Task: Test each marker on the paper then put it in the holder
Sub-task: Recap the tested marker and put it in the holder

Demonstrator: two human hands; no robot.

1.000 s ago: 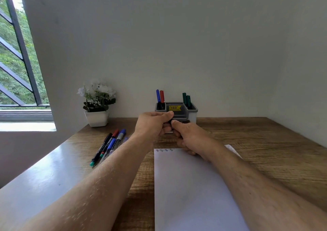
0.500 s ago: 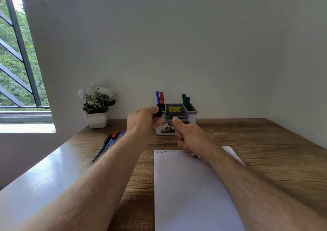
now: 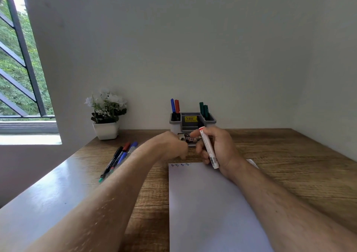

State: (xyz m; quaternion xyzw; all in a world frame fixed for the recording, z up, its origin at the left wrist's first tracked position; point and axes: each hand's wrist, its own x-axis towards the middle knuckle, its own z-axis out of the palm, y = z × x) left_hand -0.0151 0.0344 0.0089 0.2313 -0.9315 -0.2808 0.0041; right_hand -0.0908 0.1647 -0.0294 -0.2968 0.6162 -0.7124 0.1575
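Head view: right hand (image 3: 218, 151) is gripping a white red-labelled marker (image 3: 209, 149), poised to test on white paper sheet (image 3: 208, 203); left hand (image 3: 172, 148) is curling beside it, contents unclear.

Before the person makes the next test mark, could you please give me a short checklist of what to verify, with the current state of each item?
1. Marker in hand: ok. The right hand holds a white marker in a curled grip.
2. Cap off: cannot tell. The marker's tip is hidden, and the left hand is curled with its contents out of sight.
3. Room on the paper: ok. Only a few small marks sit along its far edge.
4. Tip over the paper: not ok. The marker is held just beyond the far edge.
5. Holder ready: ok. It stands upright behind the hands, with markers in its left and right compartments.
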